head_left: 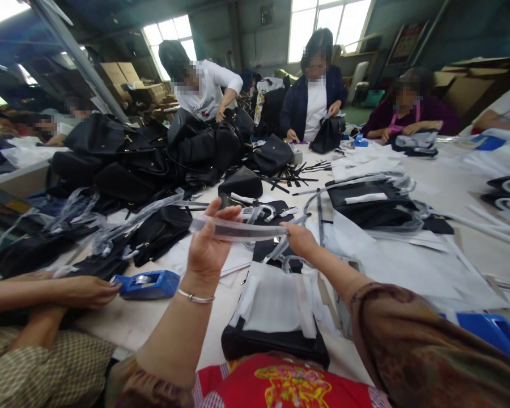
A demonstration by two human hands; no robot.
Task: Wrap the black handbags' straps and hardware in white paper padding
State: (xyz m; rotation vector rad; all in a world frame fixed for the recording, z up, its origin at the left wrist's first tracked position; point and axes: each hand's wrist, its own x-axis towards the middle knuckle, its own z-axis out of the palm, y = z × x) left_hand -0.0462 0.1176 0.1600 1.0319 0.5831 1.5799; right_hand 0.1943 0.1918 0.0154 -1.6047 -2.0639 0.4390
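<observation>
A translucent plastic strip (pixel 250 231) is stretched between my two hands above the table. My left hand (pixel 204 255) holds its left end between thumb and fingers, with the other fingers loosely apart. The right end is pinched in my right hand (pixel 301 241). Below them, close to my body, a black bag (pixel 276 344) lies on its back with a white wrapping sheet (pixel 272 297) over it. Behind my hands are a black bag part with plastic-wrapped handles (pixel 261 214), partly hidden by the strip.
A co-worker's hand (pixel 89 292) touches a blue tape dispenser (pixel 151 284) at left. Black bags (pixel 110 153) are heaped at far left. White sheets (pixel 391 260) and a wrapped black bag (pixel 372 201) lie right. Several people work across the table. Another blue object (pixel 493 334) sits by my right sleeve.
</observation>
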